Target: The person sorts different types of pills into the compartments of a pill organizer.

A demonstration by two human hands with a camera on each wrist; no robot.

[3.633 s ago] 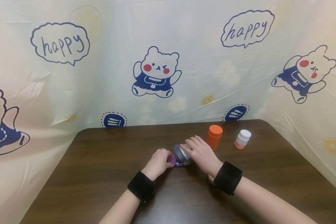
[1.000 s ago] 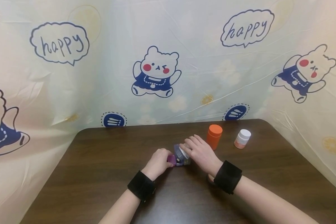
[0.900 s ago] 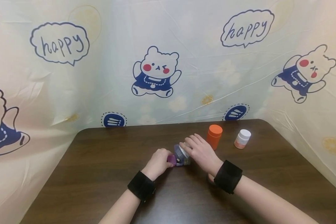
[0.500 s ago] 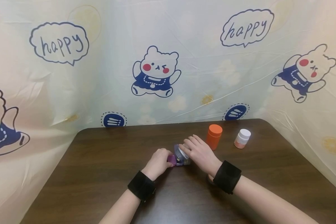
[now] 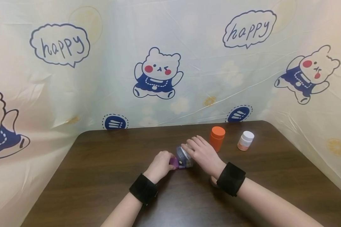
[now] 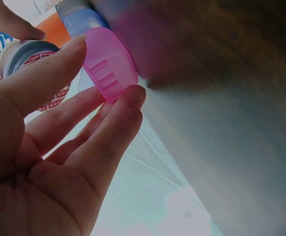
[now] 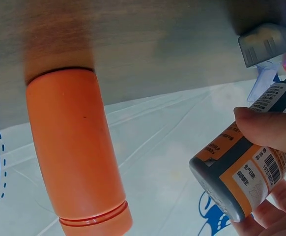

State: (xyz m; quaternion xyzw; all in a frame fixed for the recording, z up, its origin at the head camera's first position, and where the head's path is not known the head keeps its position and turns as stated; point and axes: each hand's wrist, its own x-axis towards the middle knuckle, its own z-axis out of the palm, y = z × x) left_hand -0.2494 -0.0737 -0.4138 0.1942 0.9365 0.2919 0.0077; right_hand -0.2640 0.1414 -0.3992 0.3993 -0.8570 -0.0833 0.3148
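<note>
My left hand (image 5: 160, 164) pinches the pink end (image 6: 111, 64) of a small pill box between thumb and fingers, low at the table. Beside the pink part are a blue section (image 6: 84, 22) and a grey section (image 7: 268, 44), with a clear lavender lid standing up. My right hand (image 5: 203, 154) grips a dark pill bottle (image 7: 251, 172) with an orange and white label. The bottle is tilted, its mouth end over the box. Red and white print shows at that round end in the left wrist view. A small pale pill (image 5: 180, 162) shows near the mouth.
An orange bottle (image 5: 217, 138) stands on the brown table (image 5: 116, 151) just beyond my right hand. Farther right stands a white bottle (image 5: 246, 141) with a white cap. A printed curtain (image 5: 199, 78) hangs behind the table.
Across the frames the right hand and the tilted bottle have shifted very slightly left. The pale pill shows more plainly than 3.6 s ago. The left hand has stayed on the box.
</note>
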